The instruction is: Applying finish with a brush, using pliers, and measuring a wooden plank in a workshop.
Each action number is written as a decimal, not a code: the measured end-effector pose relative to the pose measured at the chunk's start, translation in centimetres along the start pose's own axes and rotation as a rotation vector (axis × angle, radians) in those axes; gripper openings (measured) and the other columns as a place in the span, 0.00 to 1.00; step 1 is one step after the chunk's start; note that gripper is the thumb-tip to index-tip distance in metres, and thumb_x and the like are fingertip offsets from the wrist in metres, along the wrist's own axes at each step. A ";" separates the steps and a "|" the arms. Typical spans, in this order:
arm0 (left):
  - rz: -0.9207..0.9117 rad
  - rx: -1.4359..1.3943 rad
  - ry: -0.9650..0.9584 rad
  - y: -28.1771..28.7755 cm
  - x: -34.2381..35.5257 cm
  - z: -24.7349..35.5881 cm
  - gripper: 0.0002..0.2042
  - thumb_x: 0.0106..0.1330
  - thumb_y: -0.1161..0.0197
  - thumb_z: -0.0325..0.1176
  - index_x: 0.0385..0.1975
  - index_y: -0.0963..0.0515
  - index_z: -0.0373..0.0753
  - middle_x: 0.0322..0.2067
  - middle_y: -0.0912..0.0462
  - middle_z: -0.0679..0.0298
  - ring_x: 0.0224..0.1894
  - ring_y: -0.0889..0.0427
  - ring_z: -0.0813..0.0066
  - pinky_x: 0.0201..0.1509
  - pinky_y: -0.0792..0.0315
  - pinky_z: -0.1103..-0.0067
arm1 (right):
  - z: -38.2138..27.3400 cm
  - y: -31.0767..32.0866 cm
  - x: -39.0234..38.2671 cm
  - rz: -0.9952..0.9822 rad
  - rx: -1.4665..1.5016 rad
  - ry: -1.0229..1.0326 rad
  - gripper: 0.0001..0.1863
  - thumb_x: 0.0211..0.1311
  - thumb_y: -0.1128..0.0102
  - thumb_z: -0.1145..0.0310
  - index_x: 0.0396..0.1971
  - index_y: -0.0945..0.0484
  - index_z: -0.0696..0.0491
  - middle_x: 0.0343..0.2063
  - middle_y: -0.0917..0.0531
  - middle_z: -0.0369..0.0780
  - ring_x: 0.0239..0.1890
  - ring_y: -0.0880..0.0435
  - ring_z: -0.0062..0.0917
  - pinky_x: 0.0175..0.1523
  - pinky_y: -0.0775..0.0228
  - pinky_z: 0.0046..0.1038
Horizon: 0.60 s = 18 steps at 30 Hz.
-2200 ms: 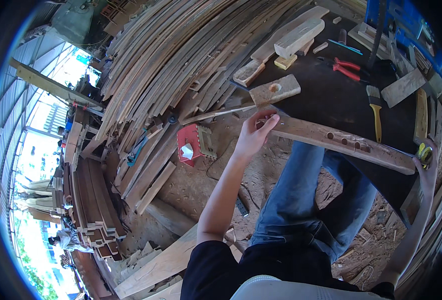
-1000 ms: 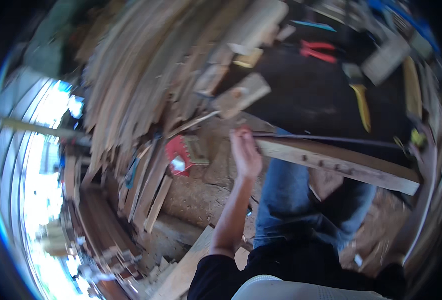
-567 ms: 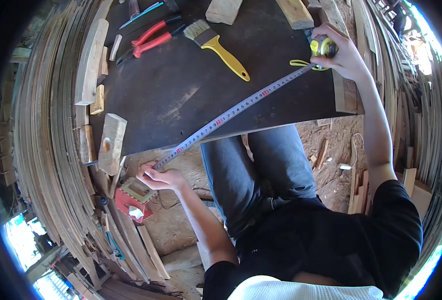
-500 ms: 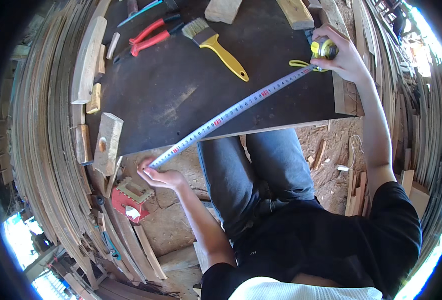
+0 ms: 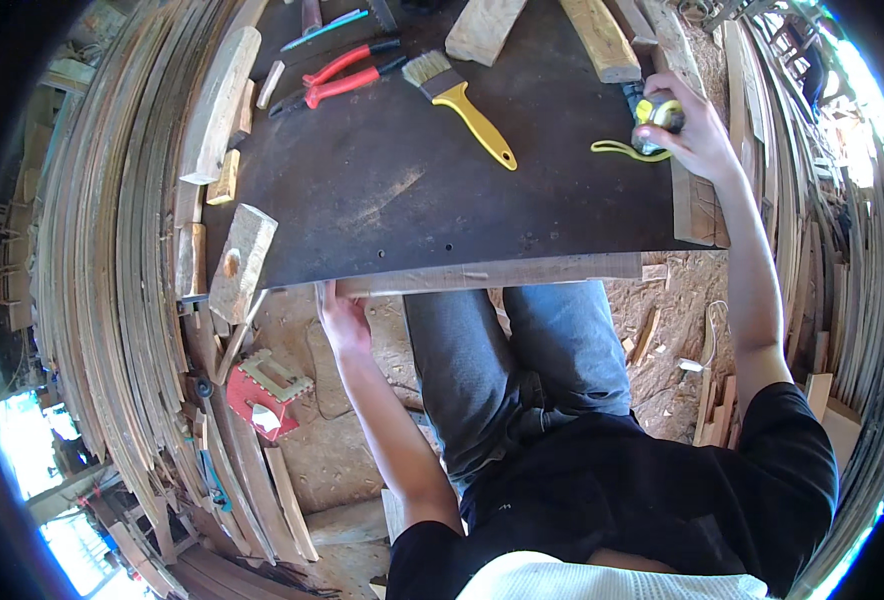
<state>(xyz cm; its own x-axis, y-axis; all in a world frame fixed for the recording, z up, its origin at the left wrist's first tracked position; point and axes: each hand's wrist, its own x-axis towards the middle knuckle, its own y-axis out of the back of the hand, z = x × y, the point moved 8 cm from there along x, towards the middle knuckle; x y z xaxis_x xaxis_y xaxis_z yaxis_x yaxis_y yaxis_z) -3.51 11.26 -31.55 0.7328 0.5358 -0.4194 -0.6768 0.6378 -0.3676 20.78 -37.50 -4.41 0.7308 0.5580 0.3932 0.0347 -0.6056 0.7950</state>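
Observation:
Up on the dark tabletop [image 5: 342,150] at the right, my right hand [image 5: 697,130] is closed around a yellow-and-dark tape measure [image 5: 662,114]. A yellow wrist loop hangs from its case, and no blade shows outside it. My left hand [image 5: 345,318] is at the table's front edge, its fingers closed on the left end of a long wooden board [image 5: 502,272]; some fingertips are hidden. That board runs along the front edge above my knees. Near the middle lies a paintbrush [image 5: 474,120] with a yellow handle. Red-handled pliers [image 5: 347,75] lie to its left.
Wood blocks [image 5: 487,28] and offcuts [image 5: 240,262] lie around the tabletop's borders. A blue pen-like stick [image 5: 324,30] is at the far left. Stacked timber strips [image 5: 92,250] flank both sides. Below, the floor holds a red mat piece [image 5: 257,400] and wood scraps.
The tape blade stretched between my hands is no longer in sight. My left hand has left the blade's end and moved up and right to the board. My right hand still holds the tape measure.

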 end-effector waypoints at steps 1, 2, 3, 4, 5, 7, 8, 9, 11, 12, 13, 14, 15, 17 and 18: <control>0.089 0.049 0.032 0.9 -0.6 0.1 0.34 0.76 0.39 0.55 0.75 0.34 0.42 0.65 0.21 0.57 0.63 0.21 0.63 0.65 0.27 0.63 | 0.4 0.0 0.0 0.001 -0.024 -0.029 0.26 0.59 0.19 0.57 0.50 0.22 0.54 0.41 0.15 0.40 0.45 0.13 0.28 0.52 0.23 0.31; 0.033 0.043 -0.010 0.6 -1.6 0.7 0.34 0.76 0.39 0.55 0.75 0.34 0.42 0.65 0.21 0.57 0.63 0.21 0.63 0.65 0.27 0.63 | 0.7 0.0 -0.1 0.005 -0.050 -0.059 0.26 0.60 0.20 0.56 0.50 0.22 0.55 0.41 0.15 0.41 0.45 0.13 0.29 0.53 0.23 0.32; 0.036 0.008 -0.103 0.7 -3.3 1.7 0.35 0.74 0.36 0.54 0.75 0.34 0.41 0.63 0.20 0.56 0.62 0.20 0.61 0.65 0.26 0.62 | 0.4 0.2 -0.1 0.039 -0.033 -0.013 0.26 0.61 0.20 0.55 0.50 0.23 0.55 0.40 0.14 0.41 0.44 0.12 0.31 0.52 0.23 0.33; 0.004 -0.040 -0.199 0.5 -5.2 3.0 0.37 0.73 0.33 0.53 0.75 0.34 0.40 0.61 0.19 0.54 0.61 0.19 0.59 0.65 0.25 0.61 | 0.4 0.1 -0.1 0.030 -0.036 -0.012 0.26 0.61 0.21 0.60 0.51 0.24 0.54 0.39 0.16 0.40 0.43 0.14 0.30 0.52 0.24 0.32; 0.070 0.013 -0.253 1.0 -7.3 4.4 0.37 0.72 0.33 0.54 0.75 0.35 0.39 0.60 0.19 0.52 0.61 0.19 0.56 0.65 0.24 0.59 | 0.5 0.1 -0.1 0.033 -0.008 -0.009 0.25 0.61 0.21 0.64 0.53 0.25 0.54 0.39 0.17 0.40 0.42 0.17 0.28 0.52 0.26 0.31; 0.133 0.100 -0.414 1.1 -12.1 8.2 0.37 0.72 0.35 0.55 0.74 0.34 0.38 0.57 0.18 0.48 0.61 0.19 0.53 0.67 0.24 0.56 | 0.4 0.3 -0.2 0.070 -0.030 -0.007 0.25 0.61 0.21 0.64 0.52 0.26 0.54 0.39 0.17 0.40 0.42 0.17 0.28 0.52 0.26 0.31; 0.165 0.144 -0.514 1.0 -14.7 10.5 0.36 0.73 0.36 0.55 0.73 0.33 0.38 0.56 0.18 0.46 0.60 0.18 0.52 0.67 0.25 0.55 | 0.5 0.3 -0.1 0.069 -0.027 -0.022 0.25 0.61 0.21 0.58 0.50 0.25 0.53 0.39 0.15 0.40 0.42 0.14 0.31 0.51 0.24 0.32; 0.204 0.243 -0.603 0.6 -17.4 13.0 0.35 0.74 0.40 0.57 0.72 0.32 0.37 0.57 0.19 0.47 0.62 0.19 0.51 0.67 0.25 0.54 | 0.6 0.3 -0.1 0.066 -0.020 -0.037 0.26 0.61 0.21 0.53 0.48 0.24 0.52 0.39 0.14 0.40 0.43 0.12 0.33 0.51 0.23 0.33; 0.299 0.352 -0.781 -0.6 -21.9 17.9 0.33 0.76 0.45 0.57 0.69 0.30 0.37 0.55 0.20 0.48 0.57 0.17 0.49 0.63 0.21 0.55 | 0.4 0.3 -0.1 0.059 -0.035 -0.037 0.26 0.61 0.21 0.51 0.48 0.24 0.52 0.39 0.14 0.40 0.44 0.12 0.34 0.50 0.23 0.34; 0.356 0.365 -0.870 -1.1 -23.9 20.4 0.31 0.76 0.46 0.56 0.67 0.29 0.37 0.52 0.19 0.49 0.51 0.14 0.49 0.59 0.18 0.58 | 0.4 0.3 0.0 0.051 -0.060 -0.041 0.27 0.61 0.21 0.51 0.48 0.24 0.52 0.40 0.14 0.40 0.44 0.12 0.34 0.50 0.23 0.34; 0.388 0.382 -0.994 -1.9 -25.8 22.8 0.30 0.77 0.47 0.55 0.66 0.29 0.37 0.50 0.19 0.48 0.46 0.13 0.50 0.56 0.16 0.60 | 0.1 0.4 0.0 0.055 -0.079 -0.028 0.27 0.61 0.21 0.51 0.48 0.24 0.52 0.40 0.14 0.40 0.45 0.12 0.35 0.50 0.23 0.34; 0.393 0.412 -1.119 -2.9 -27.6 25.1 0.29 0.77 0.48 0.55 0.66 0.28 0.37 0.47 0.19 0.48 0.40 0.13 0.52 0.52 0.15 0.62 | 0.1 0.3 0.0 0.046 -0.081 -0.036 0.27 0.61 0.21 0.51 0.48 0.24 0.52 0.40 0.14 0.40 0.45 0.12 0.35 0.50 0.23 0.34; 0.429 0.442 -1.200 -3.4 -29.3 27.1 0.31 0.77 0.50 0.55 0.65 0.29 0.34 0.46 0.19 0.48 0.45 0.14 0.53 0.52 0.15 0.62 | -0.1 0.5 0.0 0.063 -0.074 -0.023 0.27 0.61 0.22 0.50 0.48 0.24 0.53 0.40 0.14 0.41 0.45 0.12 0.36 0.50 0.23 0.35; 0.430 0.417 -1.361 -3.8 -31.6 30.9 0.32 0.76 0.53 0.55 0.65 0.30 0.31 0.48 0.18 0.46 0.50 0.14 0.54 0.51 0.15 0.63 | -0.3 0.6 0.0 0.081 -0.055 -0.008 0.27 0.61 0.22 0.50 0.48 0.24 0.53 0.40 0.14 0.41 0.45 0.12 0.36 0.50 0.23 0.35; 0.341 0.389 -1.432 -4.0 -32.1 33.2 0.31 0.76 0.53 0.54 0.65 0.30 0.31 0.49 0.18 0.46 0.51 0.14 0.54 0.51 0.15 0.63 | -0.2 0.5 0.0 0.073 -0.049 -0.023 0.27 0.61 0.21 0.53 0.49 0.24 0.53 0.40 0.15 0.40 0.45 0.13 0.34 0.52 0.24 0.34</control>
<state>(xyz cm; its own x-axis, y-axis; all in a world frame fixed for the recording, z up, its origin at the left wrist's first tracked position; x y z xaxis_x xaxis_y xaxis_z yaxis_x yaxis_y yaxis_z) -22.02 9.88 10.96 0.1547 0.6059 0.7803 -0.9300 0.3558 -0.0919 20.65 -37.67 -3.91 0.7459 0.4998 0.4403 -0.0522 -0.6151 0.7867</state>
